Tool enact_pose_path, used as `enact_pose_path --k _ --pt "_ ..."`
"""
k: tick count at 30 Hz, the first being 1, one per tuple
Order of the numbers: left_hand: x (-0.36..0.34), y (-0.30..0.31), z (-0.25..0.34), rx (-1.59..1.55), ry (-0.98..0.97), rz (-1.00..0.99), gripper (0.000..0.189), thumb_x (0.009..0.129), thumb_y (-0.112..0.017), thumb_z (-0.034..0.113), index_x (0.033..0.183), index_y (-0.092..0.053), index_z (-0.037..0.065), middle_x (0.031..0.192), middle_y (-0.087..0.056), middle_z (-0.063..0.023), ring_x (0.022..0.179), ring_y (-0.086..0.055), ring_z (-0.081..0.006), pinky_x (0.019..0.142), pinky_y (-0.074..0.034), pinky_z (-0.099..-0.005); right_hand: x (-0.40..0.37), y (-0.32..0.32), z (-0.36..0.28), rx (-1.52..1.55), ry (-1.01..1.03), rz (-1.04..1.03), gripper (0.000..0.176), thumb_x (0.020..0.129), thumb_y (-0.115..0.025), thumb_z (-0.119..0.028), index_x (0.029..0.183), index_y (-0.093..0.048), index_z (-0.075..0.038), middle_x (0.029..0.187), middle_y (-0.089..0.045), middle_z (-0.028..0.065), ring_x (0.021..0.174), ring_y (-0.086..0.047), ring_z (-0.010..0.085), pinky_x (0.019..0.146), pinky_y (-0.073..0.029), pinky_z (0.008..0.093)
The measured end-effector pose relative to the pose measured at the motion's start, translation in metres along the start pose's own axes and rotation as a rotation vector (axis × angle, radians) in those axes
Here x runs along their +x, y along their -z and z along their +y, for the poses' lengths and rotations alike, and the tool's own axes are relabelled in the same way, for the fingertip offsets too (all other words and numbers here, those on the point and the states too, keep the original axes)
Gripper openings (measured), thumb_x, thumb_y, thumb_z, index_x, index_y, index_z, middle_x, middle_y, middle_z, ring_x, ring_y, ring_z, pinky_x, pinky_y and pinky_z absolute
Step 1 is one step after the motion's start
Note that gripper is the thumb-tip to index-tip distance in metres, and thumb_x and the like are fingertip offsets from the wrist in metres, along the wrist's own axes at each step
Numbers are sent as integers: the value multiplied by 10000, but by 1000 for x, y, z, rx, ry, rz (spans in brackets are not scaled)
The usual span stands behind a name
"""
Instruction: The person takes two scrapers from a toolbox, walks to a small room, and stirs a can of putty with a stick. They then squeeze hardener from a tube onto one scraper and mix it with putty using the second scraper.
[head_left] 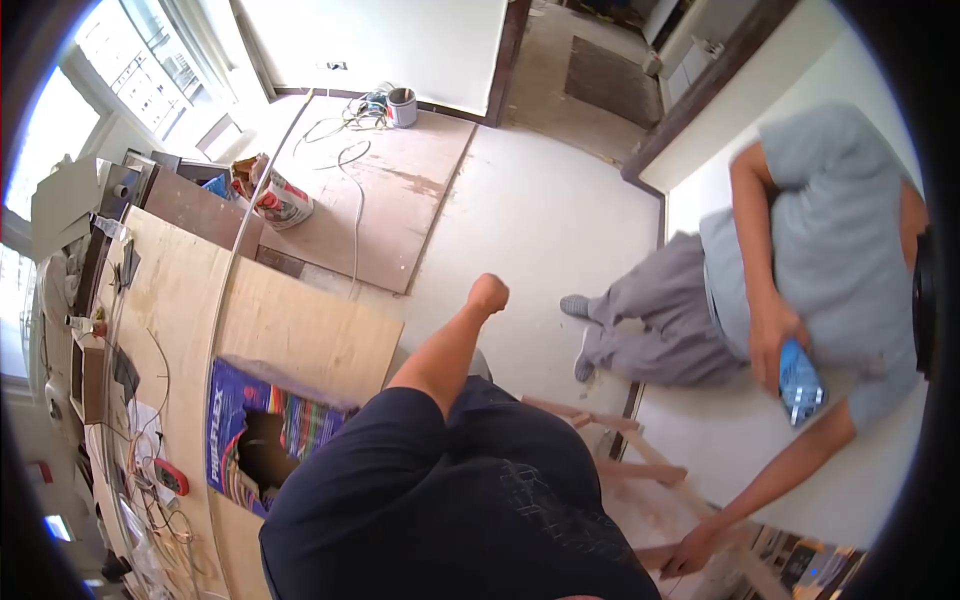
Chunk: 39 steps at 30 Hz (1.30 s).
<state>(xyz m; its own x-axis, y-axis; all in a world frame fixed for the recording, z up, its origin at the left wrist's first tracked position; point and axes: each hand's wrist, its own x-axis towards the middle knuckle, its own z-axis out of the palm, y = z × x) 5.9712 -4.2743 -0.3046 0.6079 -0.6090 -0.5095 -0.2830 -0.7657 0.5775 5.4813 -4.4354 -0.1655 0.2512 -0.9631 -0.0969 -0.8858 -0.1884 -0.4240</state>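
My left hand (488, 292) is closed in a fist at the end of my outstretched forearm, over the pale floor. No object shows in it. My right hand is out of view. To the left of my arm, a purple printed cardboard box (225, 425) with a torn opening lies on a plywood tabletop (320, 310). On my right, a wooden frame (640, 470) with crossbars, like a ladder or trestle, stands close to my body.
A person in a grey shirt (830, 250) holds a phone (800, 382) and rests the other hand (692, 548) on the wooden frame. Beyond are a floor board (400, 215), cables (355, 190), a bucket (402, 108) and a paint pail (285, 207). A doorway opens at the back.
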Motion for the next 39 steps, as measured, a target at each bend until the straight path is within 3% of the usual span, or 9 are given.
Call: enact_pose_path --k 8,12,21,24,27,30,33,37,39 --pt "141 27 -143 -659 421 164 168 791 -715 236 712 -731 89 734 -719 -82 628 -689 -190 599 -541 -351 177 -92 -187 -110 49 -322 455 803 -676 -334 1062 -650 38 962 -661 224 866 -641 350 752 -510 450" --pt "178 101 -162 -850 616 254 156 779 -626 123 725 -710 2 714 -701 -148 584 -673 -216 546 -527 -356 252 -186 -249 -265 14 -640 448 804 -675 -332 1051 -654 41 942 -666 225 843 -649 347 734 -516 448" --pt "200 316 -177 -915 548 401 270 827 -566 115 1016 -673 -46 758 -675 -149 632 -674 -233 525 -511 -330 370 -273 -434 -543 -27 -1237 434 808 -674 -329 1024 -664 48 896 -676 229 792 -665 341 694 -531 445" --pt "204 340 -198 -1101 685 477 292 836 -565 102 1064 -643 -62 834 -677 -147 641 -671 -237 521 -513 -312 430 -333 -532 -646 86 -1290 430 809 -673 -328 1016 -668 50 880 -680 230 775 -671 339 680 -535 443" --pt "217 340 -229 -1239 878 485 322 863 -554 132 1128 -602 -45 951 -673 -148 700 -660 -225 598 -537 -307 502 -410 -633 -518 200 -988 437 825 -668 -369 971 -666 42 852 -679 218 768 -664 353 688 -529 467" --pt "239 330 -247 -1317 1042 537 324 861 -537 114 1141 -587 -44 935 -668 -148 676 -654 -219 558 -526 -302 593 -508 -743 -493 483 -1026 381 812 -697 -356 917 -628 4 641 -576 110 515 -515 198 471 -440 391" --pt "269 325 -241 -1278 1251 525 333 865 -527 103 1158 -577 -47 890 -668 -143 631 -649 -218 510 -509 -309 615 -567 -915 -422 358 -1108 280 811 -661 -298 811 -631 -20 658 -604 114 507 -518 190 476 -437 358" --pt "321 378 -189 -1327 1268 495 291 865 -549 104 1081 -633 -73 793 -656 -127 628 -644 -186 510 -481 -291 625 -691 -1070 -711 871 -1294 252 808 -571 -288 809 -694 -68 856 -680 195 745 -638 342 683 -503 437" --pt "351 405 -165 -1351 1257 435 285 884 -561 128 1072 -645 -68 807 -663 -121 661 -645 -177 543 -486 -289 623 -757 -1115 -647 1541 -1220 287 810 -589 -323 806 -699 -57 886 -678 210 805 -646 352 725 -504 446"
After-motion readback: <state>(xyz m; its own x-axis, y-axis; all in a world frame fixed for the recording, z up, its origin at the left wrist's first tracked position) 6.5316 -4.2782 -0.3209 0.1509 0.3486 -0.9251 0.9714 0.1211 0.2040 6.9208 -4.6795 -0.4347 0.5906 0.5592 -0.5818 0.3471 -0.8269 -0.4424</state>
